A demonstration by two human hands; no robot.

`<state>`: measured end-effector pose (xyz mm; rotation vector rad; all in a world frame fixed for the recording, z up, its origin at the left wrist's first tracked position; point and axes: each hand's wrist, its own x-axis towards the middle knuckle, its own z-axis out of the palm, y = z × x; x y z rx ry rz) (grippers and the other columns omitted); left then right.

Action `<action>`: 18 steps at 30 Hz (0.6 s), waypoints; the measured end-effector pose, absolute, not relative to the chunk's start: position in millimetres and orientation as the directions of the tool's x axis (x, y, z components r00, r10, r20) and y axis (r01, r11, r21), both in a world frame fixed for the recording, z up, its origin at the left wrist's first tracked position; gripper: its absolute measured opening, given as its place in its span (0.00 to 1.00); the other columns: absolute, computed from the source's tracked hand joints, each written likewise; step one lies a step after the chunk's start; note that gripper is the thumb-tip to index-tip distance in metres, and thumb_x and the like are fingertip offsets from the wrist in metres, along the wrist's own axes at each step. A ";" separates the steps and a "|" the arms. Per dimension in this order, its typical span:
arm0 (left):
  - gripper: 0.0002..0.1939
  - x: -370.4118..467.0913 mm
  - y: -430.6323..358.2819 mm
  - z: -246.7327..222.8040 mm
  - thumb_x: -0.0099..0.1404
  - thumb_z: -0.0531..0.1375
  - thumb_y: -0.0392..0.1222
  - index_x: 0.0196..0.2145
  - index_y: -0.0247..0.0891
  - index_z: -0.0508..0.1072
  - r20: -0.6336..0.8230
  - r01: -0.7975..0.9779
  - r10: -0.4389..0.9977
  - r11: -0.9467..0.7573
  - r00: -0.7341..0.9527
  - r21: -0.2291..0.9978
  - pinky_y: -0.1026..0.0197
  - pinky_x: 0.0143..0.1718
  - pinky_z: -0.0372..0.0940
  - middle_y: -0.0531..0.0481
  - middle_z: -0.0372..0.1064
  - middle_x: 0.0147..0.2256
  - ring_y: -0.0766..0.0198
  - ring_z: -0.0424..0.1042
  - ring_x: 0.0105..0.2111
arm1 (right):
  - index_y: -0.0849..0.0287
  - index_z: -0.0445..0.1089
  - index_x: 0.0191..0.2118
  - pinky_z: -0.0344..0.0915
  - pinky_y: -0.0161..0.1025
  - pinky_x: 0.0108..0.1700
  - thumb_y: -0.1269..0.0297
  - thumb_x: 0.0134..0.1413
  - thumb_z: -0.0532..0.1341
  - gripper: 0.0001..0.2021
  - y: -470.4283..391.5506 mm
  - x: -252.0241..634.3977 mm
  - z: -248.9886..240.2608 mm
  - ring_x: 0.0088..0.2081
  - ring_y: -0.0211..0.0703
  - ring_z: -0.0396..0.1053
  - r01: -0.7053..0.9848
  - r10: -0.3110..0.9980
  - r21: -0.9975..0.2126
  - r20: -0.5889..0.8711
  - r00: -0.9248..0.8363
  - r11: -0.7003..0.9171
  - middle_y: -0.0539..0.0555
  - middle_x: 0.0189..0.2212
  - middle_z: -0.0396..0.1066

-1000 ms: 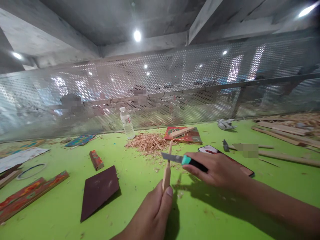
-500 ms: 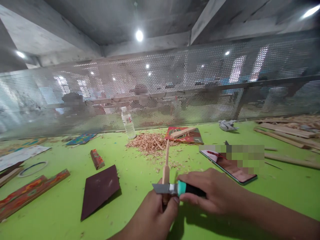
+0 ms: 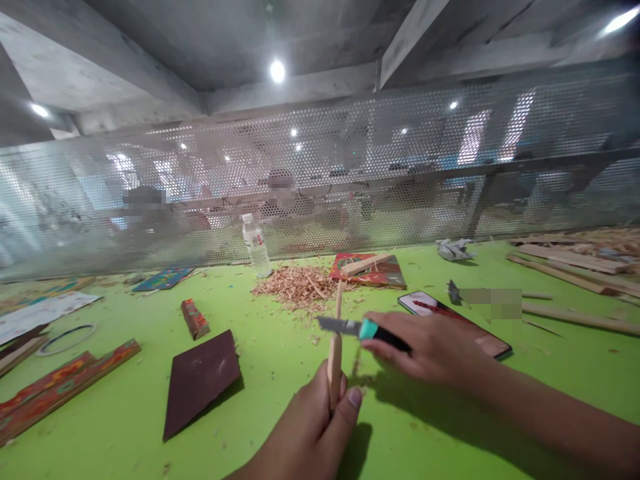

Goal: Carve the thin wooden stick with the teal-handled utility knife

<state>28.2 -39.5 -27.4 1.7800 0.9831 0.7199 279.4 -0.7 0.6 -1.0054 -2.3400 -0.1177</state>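
Stick sits pinched in left hand; right hand grips utility knife, blade across stick's narrowed part.

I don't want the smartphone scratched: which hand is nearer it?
Right. The right hand, holding the utility knife, partly overlaps the smartphone in view; the left hand, around the wooden stick, is well off to its left.

A bright green tabletop spreads before you, bounded at its far edge by a grey perforated screen. Above you, heavy beams cross the grey concrete ceiling; a round lamp glares, and pale upright bright patches show through the screen toward your right.
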 end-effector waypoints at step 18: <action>0.30 24.9 -35.4 -25.7 0.78 0.56 0.67 0.62 0.40 0.75 -0.011 0.190 0.882 -0.089 0.471 0.978 0.51 0.58 0.65 0.42 0.76 0.50 0.50 0.70 0.54 | 0.56 0.78 0.48 0.71 0.43 0.32 0.43 0.81 0.48 0.27 1.9 284.2 1.6 0.34 0.51 0.83 0.675 0.630 -0.148 0.544 -0.555 0.723 0.58 0.37 0.85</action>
